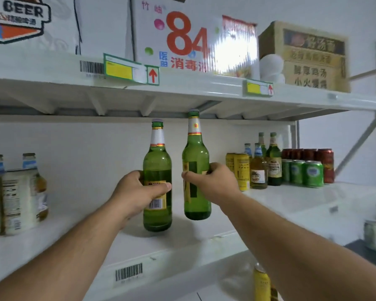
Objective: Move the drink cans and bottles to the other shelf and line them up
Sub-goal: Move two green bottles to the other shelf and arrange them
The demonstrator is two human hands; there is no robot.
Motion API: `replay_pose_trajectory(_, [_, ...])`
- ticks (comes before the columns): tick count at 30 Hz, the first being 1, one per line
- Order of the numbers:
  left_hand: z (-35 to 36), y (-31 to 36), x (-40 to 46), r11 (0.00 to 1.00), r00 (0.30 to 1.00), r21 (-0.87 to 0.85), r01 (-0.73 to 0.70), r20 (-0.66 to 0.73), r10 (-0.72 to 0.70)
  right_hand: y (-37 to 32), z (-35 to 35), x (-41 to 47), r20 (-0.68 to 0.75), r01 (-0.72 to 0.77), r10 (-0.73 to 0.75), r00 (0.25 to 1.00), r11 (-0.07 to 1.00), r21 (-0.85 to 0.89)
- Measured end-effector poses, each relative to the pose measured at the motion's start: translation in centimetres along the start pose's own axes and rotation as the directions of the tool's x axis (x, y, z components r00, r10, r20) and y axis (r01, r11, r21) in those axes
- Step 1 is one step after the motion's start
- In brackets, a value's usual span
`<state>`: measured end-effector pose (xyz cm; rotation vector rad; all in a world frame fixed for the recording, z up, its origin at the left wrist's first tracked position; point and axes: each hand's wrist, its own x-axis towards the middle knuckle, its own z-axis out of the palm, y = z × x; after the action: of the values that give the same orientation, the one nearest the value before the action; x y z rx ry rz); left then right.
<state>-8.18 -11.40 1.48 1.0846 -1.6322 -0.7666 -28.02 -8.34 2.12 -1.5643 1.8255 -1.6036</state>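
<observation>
Both green bottles upright: left hand (pixel 137 190) grips the left bottle (pixel 157 177), apparently standing on the shelf (pixel 291 203); right hand (pixel 213 181) grips the right bottle (pixel 196 170), lifted just beside it.

1. Left green bottle (pixel 157 170): tall glass, capped, white neck foil, yellow label with a barcode; upright, base on the white shelf (pixel 182 240).
2. Right green bottle (pixel 196 170): same kind, upright, just beside the first, its base higher in view.
3. At the shelf's right end: yellow cans (pixel 241 170), small bottles (pixel 258 170), green cans (pixel 312 173) and red cans (pixel 326 161), standing close together.
4. At the left edge, pale bottles (pixel 20 198) stand blurred.
</observation>
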Motion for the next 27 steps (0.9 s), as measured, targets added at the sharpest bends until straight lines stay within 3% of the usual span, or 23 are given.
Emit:
replay_pose_trajectory(16, [7.1, 2.3, 2.2, 0.993, 0.970, -0.058, -0.101, 0.216, 0.111, 3.7, -6.6, 1.3, -0.181, -0.054, 0.051, 0.982, 0.999, -0.010])
replay_pose_trajectory(27, [15.9, 5.6, 2.6, 0.989, 0.960, -0.050, -0.138, 0.240, 0.146, 8.8, -14.0, 4.2, -0.210, -0.024, 0.027, 0.977, 1.000, 0.016])
